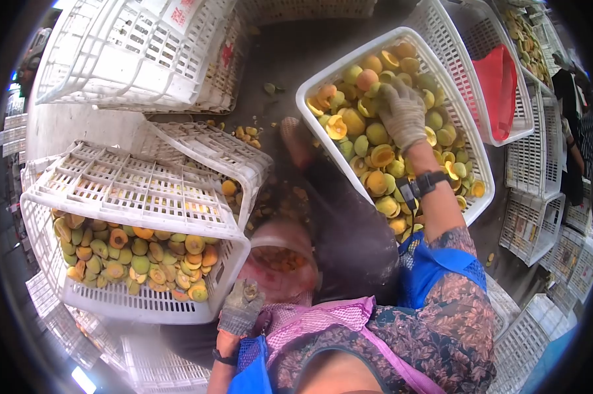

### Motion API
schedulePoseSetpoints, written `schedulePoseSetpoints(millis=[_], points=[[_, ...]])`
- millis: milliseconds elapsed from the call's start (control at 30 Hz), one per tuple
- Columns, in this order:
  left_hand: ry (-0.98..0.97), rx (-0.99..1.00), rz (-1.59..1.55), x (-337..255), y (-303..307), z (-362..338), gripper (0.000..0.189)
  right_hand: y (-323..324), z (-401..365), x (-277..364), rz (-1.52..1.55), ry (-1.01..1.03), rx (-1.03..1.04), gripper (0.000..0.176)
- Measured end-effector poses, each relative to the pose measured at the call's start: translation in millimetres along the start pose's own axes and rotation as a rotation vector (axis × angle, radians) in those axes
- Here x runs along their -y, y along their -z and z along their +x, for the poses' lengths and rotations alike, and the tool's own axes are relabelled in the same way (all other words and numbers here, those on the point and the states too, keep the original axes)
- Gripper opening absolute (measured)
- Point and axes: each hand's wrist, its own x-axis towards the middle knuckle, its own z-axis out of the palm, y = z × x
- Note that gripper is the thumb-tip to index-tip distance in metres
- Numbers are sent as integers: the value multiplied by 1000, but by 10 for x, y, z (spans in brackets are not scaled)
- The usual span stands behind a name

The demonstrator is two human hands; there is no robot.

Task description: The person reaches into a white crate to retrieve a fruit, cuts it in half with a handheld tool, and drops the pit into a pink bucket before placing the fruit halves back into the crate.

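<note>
My right hand [402, 115], in a pale knitted glove, reaches into a white plastic crate [301, 98] heaped with yellow-green peaches [377, 134], many cut open with orange flesh showing. Its fingers curl down around a peach among the others; the glove covers part of it. Low in front of my body, my left hand [241, 308] wears a dirtier grey glove and is closed. Whatever lies in its fingers is too small to make out. Just beyond it stands a pinkish bucket [260, 276] with orange-brown pieces inside.
On the left, a tilted white crate [138, 314] holds cut peach halves [138, 256], with another crate [132, 187] over it. More crates [138, 59] stand at upper left. A red basin [495, 92] sits at right among stacked crates. Fruit scraps [247, 136] litter the floor.
</note>
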Motion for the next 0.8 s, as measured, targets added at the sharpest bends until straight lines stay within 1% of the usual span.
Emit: schedulePoseSetpoints(millis=[33,67,100,133,167,200,233,267,333,367,400,433,467,500,533,567,600,667,700,733,800], points=[[-1,1,1,34,-35,-31,21,-38,38,-15,56,-34,3,30],[83,44,-91,96,-94,-74,20,-62,76,-29,111,-68,5,29],[164,88,-186,132,-130,-92,20,32,152,-43,50,-25,51,23],[188,91,-211,146,-148,-69,20,-148,202,-232,44,-28,51,23],[188,81,-202,145,-161,-51,20,-463,257,-522,241,-152,57,21],[190,71,-185,131,-158,-34,21,-465,345,-552,443,-272,61,19],[189,61,-176,119,-153,-16,21,-397,343,-650,517,-236,-16,21],[192,55,-167,105,-163,-6,22,-404,405,-690,519,-229,-12,21],[205,54,-150,85,-160,16,23,-418,527,-754,1097,-448,-172,24],[215,58,-140,76,-162,28,23,-441,594,-774,853,-387,-109,29],[231,61,-122,53,-143,18,24,-429,619,-758,856,-395,-99,29],[247,75,-122,69,-113,15,24,-419,639,-691,482,-258,-123,31],[164,52,-161,79,-101,41,26,-450,659,-650,115,-110,-142,33],[81,26,-194,100,-94,45,29,-544,698,-655,76,-120,-161,35],[103,47,-192,90,-53,-36,30,-640,713,-653,41,-134,-175,37],[136,68,-198,77,-17,-126,30,-700,733,-654,-71,-200,-178,37],[159,81,-207,76,13,-194,30,-742,754,-679,-71,-202,-178,37],[189,93,-226,61,78,-330,30,-769,791,-788,-21,-248,-72,38],[202,104,-231,64,104,-396,30,-848,793,-962,-8,-163,-73,41],[204,117,-233,71,120,-418,30,-591,719,-861,-17,-181,-75,41],[216,136,-241,75,104,-433,31,-112,482,-657,181,-331,-33,46]])
